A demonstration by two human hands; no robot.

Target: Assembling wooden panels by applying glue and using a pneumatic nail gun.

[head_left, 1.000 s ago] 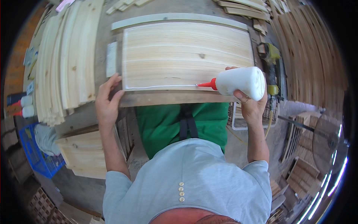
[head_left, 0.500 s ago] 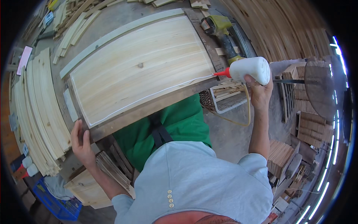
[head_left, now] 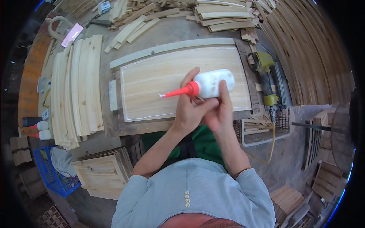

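Above the panel I hold a white squeeze bottle (head_left: 215,83) with a red nozzle, lying sideways so that its tip points left. My left hand (head_left: 186,114) is closed around the bottle near the red collar. My right hand (head_left: 225,112) grips the bottle's body from below, its thumb against the side. Beneath them lies a pale rectangular wooden panel (head_left: 148,85), with a thin white line of glue running close to its edges. The hands and bottle hide part of the panel's middle and near edge. White residue shows on the nozzle tip.
A wooden strip (head_left: 171,51) borders the panel's far side. To its right lies a yellow-green nail gun (head_left: 262,62) with a hose. Long boards (head_left: 78,87) are stacked at left, near two more red-tipped bottles (head_left: 43,130). A grey crate (head_left: 262,142) holds wood scraps below right.
The bottle has moved left from the panel's near right corner, its nozzle lifted off the wood. My left hand has left the table's near left corner and joined the right on the bottle.
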